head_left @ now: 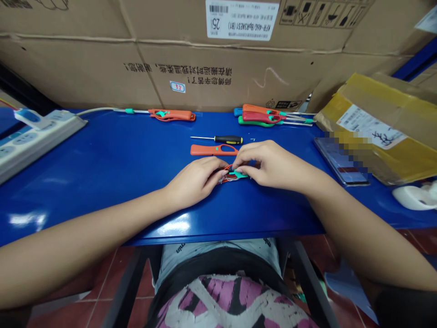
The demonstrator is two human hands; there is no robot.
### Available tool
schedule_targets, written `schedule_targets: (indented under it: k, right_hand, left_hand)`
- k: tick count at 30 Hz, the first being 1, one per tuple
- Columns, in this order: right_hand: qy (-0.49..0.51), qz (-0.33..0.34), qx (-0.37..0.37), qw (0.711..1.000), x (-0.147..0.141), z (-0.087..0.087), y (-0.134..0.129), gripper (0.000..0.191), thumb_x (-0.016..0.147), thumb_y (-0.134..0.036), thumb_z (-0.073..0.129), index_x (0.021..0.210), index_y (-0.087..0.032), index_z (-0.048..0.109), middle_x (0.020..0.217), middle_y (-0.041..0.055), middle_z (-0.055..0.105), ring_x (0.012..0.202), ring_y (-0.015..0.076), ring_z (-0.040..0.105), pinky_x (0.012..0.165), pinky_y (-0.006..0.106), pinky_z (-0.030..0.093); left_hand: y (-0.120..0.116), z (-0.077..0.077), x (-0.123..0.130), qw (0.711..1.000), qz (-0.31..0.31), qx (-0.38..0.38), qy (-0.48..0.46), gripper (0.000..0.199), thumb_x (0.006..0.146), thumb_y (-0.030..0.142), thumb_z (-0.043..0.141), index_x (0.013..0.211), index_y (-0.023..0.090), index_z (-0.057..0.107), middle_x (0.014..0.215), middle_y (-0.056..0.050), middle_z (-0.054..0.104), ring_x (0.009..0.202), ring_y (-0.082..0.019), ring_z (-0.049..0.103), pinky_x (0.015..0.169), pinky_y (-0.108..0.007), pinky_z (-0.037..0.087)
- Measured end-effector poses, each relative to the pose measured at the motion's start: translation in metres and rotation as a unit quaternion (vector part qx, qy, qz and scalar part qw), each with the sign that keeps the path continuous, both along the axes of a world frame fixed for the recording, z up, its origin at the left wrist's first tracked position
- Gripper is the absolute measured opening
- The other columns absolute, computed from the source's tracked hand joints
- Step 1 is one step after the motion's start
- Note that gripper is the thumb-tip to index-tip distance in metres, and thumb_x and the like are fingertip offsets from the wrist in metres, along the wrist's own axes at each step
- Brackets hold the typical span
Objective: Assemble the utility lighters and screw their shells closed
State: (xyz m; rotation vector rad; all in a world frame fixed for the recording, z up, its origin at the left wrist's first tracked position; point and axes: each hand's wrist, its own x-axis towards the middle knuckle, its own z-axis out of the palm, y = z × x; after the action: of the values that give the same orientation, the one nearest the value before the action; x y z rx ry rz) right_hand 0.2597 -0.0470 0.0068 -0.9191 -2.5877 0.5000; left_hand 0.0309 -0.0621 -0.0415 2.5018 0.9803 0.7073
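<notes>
My left hand (196,181) pinches the left end of an opened orange long-neck lighter (223,179) on the table. Its inner parts and thin wires show between my hands. From the right, my right hand (269,165) closes thumb and fingers on the lighter's green trigger (240,174); the fingertips partly cover it. Just beyond lies a loose orange casing half (206,150) with a finger loop, its right end beside my right hand. A black and yellow screwdriver (228,140) rests behind that, its shaft pointing left.
Several long-neck lighters (262,115) are piled at the back right, and one orange lighter (174,115) lies back left. A power strip (34,139) stands at the left. To the right are a phone (339,164), a taped parcel (378,132) and a white earbud case (414,197). Large cartons (102,68) wall the back.
</notes>
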Motion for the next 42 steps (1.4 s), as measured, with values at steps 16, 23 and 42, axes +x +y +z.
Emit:
schedule_targets:
  k: [16,23,42]
  right_hand:
    - [0.071,-0.064,-0.014,0.995,-0.011,-0.016,0.001,0.017,0.084,-0.003,0.061,0.091,-0.017,0.068,0.089,0.003,0.074,0.08,0.0163,0.067,0.075,0.028,0.048]
    - [0.127,-0.068,0.024,0.989,-0.018,-0.022,0.002,0.015,0.084,-0.005,0.06,0.09,-0.018,0.064,0.091,0.0034,0.073,0.082,0.0176,0.066,0.077,0.03,0.049]
    - [0.122,-0.175,0.053,0.976,-0.016,-0.028,0.008,0.022,0.086,-0.036,0.076,0.079,-0.018,0.066,0.087,0.0049,0.064,0.086,0.0203,0.059,0.075,0.033,0.045]
  left_hand:
    - [-0.001,-0.002,0.001,0.999,0.044,-0.012,-0.018,0.025,0.104,0.027,0.045,0.106,0.013,0.066,0.095,-0.007,0.07,0.083,-0.019,0.066,0.077,-0.03,0.049]
    - [-0.003,0.002,0.002,0.993,0.106,-0.022,-0.047,0.021,0.101,0.027,0.05,0.104,0.015,0.067,0.096,-0.007,0.073,0.076,-0.018,0.067,0.071,-0.029,0.051]
    - [-0.007,0.014,0.013,0.873,0.132,-0.396,-0.251,0.018,0.095,0.027,0.064,0.104,0.012,0.06,0.048,0.007,0.055,0.038,-0.008,0.05,0.04,-0.017,0.043]
